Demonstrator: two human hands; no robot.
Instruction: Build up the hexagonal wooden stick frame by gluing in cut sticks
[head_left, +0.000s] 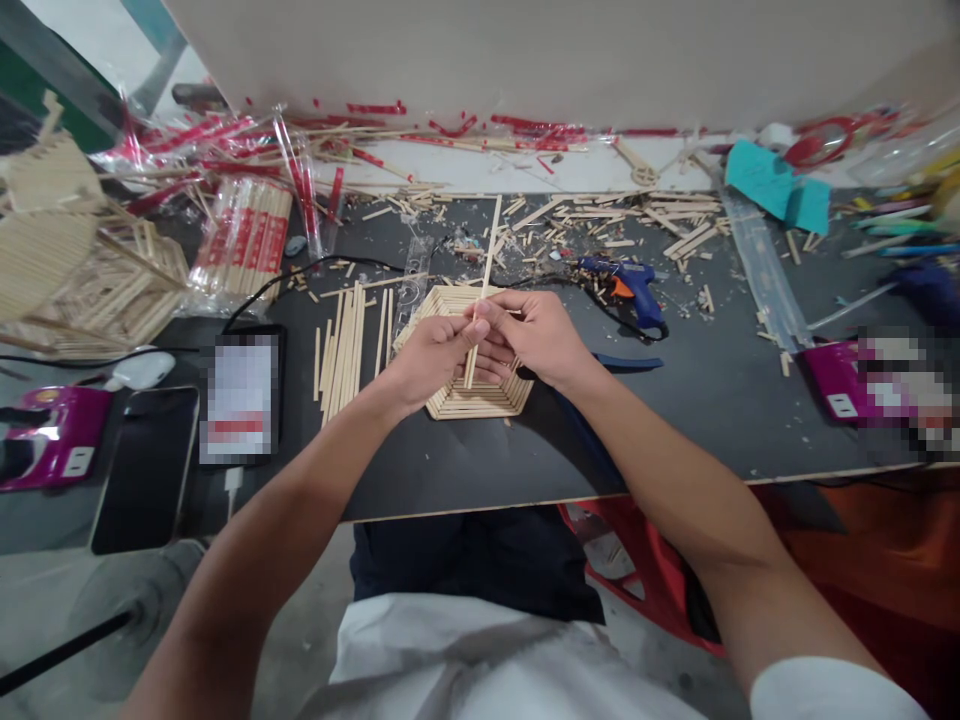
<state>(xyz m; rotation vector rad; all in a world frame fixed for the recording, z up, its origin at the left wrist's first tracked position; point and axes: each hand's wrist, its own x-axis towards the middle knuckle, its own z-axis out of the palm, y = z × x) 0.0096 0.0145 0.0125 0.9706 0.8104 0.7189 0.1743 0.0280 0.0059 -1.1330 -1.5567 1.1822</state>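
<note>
Between the fingertips of both hands is a pair of thin wooden chopsticks (491, 250), slanting up and away from me. My left hand (439, 350) pinches them from the left, and my right hand (529, 330) grips them from the right. Right below lies a hexagonal frame of stacked wooden sticks (476, 408), partly covered by my hands. Loose chopsticks (345, 350) lie in a row to the left of the frame. A blue hot glue gun (630, 290) with an orange trigger rests beyond my right hand. Beside my right wrist is a blue-handled tool (630, 362), partly hidden.
Cut stick pieces (682, 215) litter the back of the dark table (675, 430). Packed chopsticks (244, 235) and a built stick structure (90, 260) stand at left. Two phones (146, 470), cables and a purple box (847, 385) lie at the sides.
</note>
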